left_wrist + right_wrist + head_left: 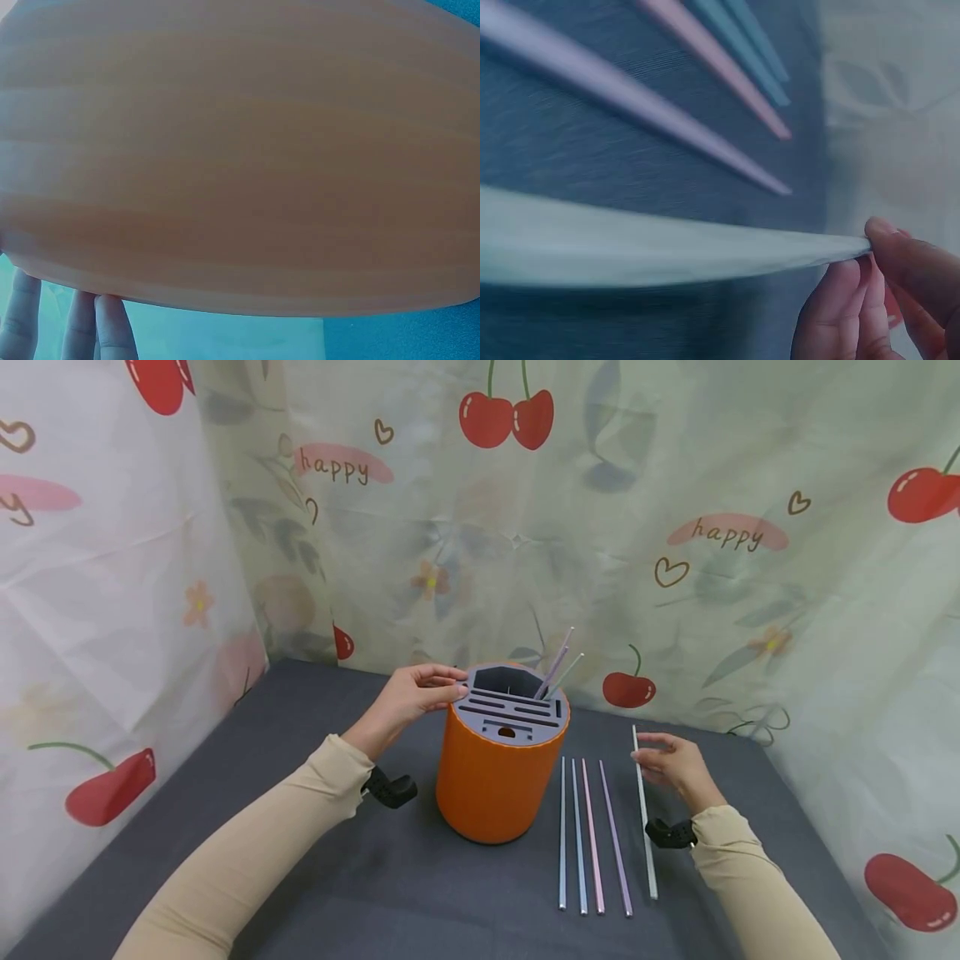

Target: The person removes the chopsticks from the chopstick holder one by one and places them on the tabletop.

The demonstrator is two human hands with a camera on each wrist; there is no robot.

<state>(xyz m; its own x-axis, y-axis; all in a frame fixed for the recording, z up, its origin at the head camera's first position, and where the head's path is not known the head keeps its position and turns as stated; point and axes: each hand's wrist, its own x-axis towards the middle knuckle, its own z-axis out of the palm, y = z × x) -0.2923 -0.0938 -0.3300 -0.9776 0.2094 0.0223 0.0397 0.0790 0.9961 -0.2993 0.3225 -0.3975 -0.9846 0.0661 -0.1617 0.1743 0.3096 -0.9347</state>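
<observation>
My left hand [415,695] holds the upper left rim of an orange cylindrical holder [487,785], thumb at the near side and fingers round toward the back. In the left wrist view the holder's orange wall [240,165] fills most of the picture, with fingertips [116,330] against its edge. The holder's grey slotted top [517,706] has a purple chopstick [556,665] and a pale one [567,674] leaning in its large opening. At the right, my right hand [678,768] pinches a whitish chopstick [645,827] near its far end, thumb against fingers.
Between holder and right hand, several chopsticks lie side by side: two blue, a pink one [592,835] and a purple one [617,839]. The dark grey table [420,893] meets hanging curtains [525,568] printed with cherries at the back and sides.
</observation>
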